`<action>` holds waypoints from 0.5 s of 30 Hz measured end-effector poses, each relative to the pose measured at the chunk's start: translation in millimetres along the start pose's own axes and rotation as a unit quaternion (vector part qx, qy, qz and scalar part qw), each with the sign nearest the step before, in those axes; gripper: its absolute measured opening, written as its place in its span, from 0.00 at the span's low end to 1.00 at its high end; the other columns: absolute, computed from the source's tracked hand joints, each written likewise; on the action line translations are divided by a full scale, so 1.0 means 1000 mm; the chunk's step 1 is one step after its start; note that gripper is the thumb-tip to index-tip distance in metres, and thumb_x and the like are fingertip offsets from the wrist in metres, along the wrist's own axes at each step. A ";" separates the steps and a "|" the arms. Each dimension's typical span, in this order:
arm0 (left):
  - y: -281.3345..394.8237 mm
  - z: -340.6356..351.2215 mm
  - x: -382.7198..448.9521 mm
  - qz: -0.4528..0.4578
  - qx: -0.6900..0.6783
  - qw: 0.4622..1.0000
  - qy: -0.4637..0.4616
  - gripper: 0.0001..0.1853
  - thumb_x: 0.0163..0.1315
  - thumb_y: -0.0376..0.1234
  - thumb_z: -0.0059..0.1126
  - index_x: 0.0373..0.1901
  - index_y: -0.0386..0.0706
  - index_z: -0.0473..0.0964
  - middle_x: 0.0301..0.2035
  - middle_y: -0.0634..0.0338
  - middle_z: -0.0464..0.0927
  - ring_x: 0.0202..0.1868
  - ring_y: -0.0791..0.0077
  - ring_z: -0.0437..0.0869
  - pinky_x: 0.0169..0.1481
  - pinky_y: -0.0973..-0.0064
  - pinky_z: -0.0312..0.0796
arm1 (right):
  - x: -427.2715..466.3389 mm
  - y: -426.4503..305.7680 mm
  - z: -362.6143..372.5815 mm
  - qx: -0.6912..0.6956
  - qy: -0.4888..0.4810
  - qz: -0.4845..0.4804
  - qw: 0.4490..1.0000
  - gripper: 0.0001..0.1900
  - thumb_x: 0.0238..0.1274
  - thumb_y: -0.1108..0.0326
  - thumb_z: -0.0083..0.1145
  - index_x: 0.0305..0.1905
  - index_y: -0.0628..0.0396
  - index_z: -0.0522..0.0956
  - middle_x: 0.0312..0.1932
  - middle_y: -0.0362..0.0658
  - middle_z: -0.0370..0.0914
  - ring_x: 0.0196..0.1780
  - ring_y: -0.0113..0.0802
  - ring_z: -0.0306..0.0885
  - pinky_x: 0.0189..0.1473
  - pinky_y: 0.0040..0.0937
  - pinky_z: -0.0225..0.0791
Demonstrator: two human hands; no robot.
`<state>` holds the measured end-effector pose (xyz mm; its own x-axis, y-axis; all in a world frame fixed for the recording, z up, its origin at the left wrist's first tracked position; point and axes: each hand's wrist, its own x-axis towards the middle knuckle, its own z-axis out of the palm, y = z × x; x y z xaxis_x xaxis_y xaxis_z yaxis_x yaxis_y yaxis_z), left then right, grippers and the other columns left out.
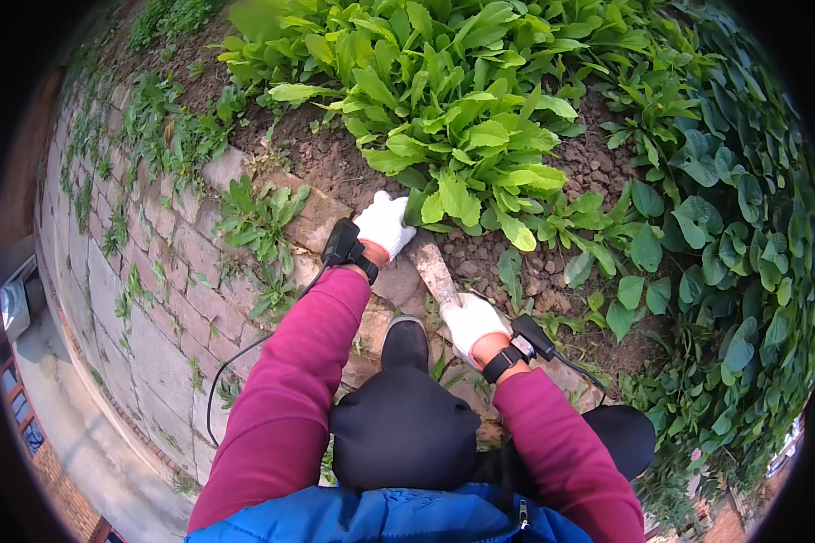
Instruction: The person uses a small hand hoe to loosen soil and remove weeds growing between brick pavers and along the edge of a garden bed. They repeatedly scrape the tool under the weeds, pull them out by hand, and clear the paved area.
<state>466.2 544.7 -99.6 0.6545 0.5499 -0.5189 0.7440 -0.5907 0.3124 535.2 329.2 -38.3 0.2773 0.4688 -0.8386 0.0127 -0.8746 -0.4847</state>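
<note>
My right hand (473, 327), in a white glove, grips a flat-bladed tool by its near end. Its handle is hidden inside my fist. The blade (435, 268) is worn and stained, and it slants up and left toward the foot of a clump of leafy greens (462, 156). My left hand (385, 224), also gloved in white, is at the left side of that clump, just beyond the blade's far end. A darker leaf (415, 205) meets its fingers; whether they hold it cannot be made out.
Crumbly soil (475, 261) surrounds the greens. Stone paving (197, 292) with weeds (261, 210) in its joints spreads to the left. Dense broad-leaved vines (713, 224) line the right side. My shoe (405, 343) rests on the stones between my hands. A cable (221, 380) loops beside my left sleeve.
</note>
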 end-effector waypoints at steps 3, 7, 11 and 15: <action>-0.010 0.007 0.013 0.038 -0.014 0.999 0.036 0.16 0.59 0.41 0.62 0.49 0.54 0.79 0.43 0.45 0.75 0.43 0.45 0.82 0.49 0.55 0.76 | -0.005 -0.017 0.022 0.034 0.027 0.034 0.998 0.20 0.67 0.53 0.49 0.48 0.60 0.79 0.42 0.62 0.82 0.50 0.61 0.79 0.52 0.49 0.72; -0.030 0.019 0.014 0.055 -0.091 0.993 0.042 0.12 0.60 0.39 0.62 0.44 0.49 0.81 0.43 0.46 0.76 0.43 0.47 0.81 0.49 0.57 0.75 | -0.007 -0.024 0.023 0.081 -0.013 0.090 0.993 0.20 0.67 0.54 0.49 0.48 0.60 0.79 0.39 0.60 0.82 0.44 0.58 0.82 0.48 0.47 0.74; -0.040 0.025 0.015 0.065 -0.117 0.989 0.068 0.12 0.61 0.41 0.63 0.44 0.49 0.81 0.43 0.46 0.76 0.42 0.45 0.83 0.48 0.55 0.76 | 0.034 -0.023 0.028 0.164 -0.011 0.072 0.984 0.17 0.66 0.57 0.49 0.44 0.61 0.80 0.36 0.59 0.82 0.42 0.57 0.81 0.45 0.46 0.73; -0.036 0.024 0.014 0.061 -0.065 0.994 0.060 0.13 0.61 0.42 0.63 0.44 0.47 0.81 0.43 0.46 0.76 0.43 0.45 0.83 0.48 0.56 0.76 | 0.076 -0.023 0.046 0.096 0.012 0.052 0.994 0.20 0.65 0.55 0.50 0.49 0.60 0.80 0.45 0.60 0.82 0.48 0.60 0.80 0.50 0.46 0.72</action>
<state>445.1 559.8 -137.1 0.7465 0.5505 -0.3738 0.6641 -0.5804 0.4713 512.0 390.3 -102.2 0.2895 0.3720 -0.8819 -0.2005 -0.8774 -0.4359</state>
